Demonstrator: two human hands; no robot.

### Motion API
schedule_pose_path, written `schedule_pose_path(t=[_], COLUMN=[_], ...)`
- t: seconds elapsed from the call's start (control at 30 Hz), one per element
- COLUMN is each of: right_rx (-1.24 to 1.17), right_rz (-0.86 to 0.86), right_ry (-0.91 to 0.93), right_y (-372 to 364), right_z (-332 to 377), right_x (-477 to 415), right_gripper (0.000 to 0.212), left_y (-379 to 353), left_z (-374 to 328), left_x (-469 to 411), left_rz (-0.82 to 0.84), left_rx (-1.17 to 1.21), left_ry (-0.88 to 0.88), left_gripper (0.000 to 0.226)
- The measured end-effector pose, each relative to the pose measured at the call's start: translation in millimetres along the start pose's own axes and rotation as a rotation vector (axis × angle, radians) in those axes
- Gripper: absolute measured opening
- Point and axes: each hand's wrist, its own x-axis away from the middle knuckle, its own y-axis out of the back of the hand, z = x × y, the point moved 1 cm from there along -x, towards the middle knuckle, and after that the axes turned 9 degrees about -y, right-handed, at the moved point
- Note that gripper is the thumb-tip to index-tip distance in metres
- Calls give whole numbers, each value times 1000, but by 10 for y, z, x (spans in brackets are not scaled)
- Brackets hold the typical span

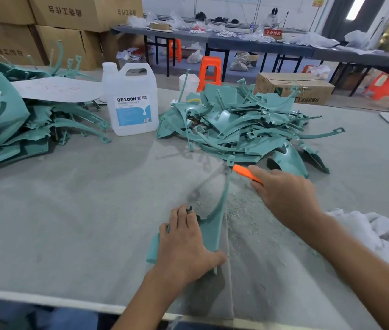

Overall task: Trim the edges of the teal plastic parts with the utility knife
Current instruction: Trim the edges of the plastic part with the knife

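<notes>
A curved teal plastic part [213, 220] lies on the grey table in front of me, its thin arm reaching up toward the far pile. My left hand [184, 244] grips the wide lower end of the part, fingers curled over its edge. My right hand [281, 194] holds an orange utility knife [244, 172], its tip near the thin upper end of the part. The blade itself is blurred. Teal shavings are scattered on the table right of the part.
A heap of teal parts [243, 129] lies behind the work spot, another heap [19, 120] at the left. A white DEXCON jug [130, 101] stands between them. A white cloth [379, 232] is at the right. Cardboard boxes and orange stools stand beyond.
</notes>
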Motion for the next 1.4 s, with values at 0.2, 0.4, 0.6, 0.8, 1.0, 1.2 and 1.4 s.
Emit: schedule_pose_path(t=[0.2, 0.4, 0.6, 0.8, 1.0, 1.2, 1.4], right_rx=[-144, 26, -21, -25, -274, -765, -1048], right_rz=[223, 189, 46, 196, -204, -223, -181], right_ry=[150, -5, 115, 99, 41, -424, -534], right_y=[-85, 90, 28, 69, 48, -340, -789], right_z=[227, -35, 87, -173, -174, -157, 98], right_x=[484, -16, 123, 60, 264, 750, 1032], right_gripper=[33, 27, 34, 43, 39, 32, 23], left_y=[-47, -56, -68, -23, 58, 433, 639], left_z=[15, 18, 62, 64, 153, 765, 696], left_x=[12, 36, 39, 54, 95, 263, 125], left_rz=[-1, -10, 9, 7, 42, 297, 32], left_rx=[26, 45, 73, 65, 114, 27, 38], left_ry=[22, 4, 5, -17, -54, -98, -95], left_gripper=[128, 123, 123, 119, 116, 112, 73])
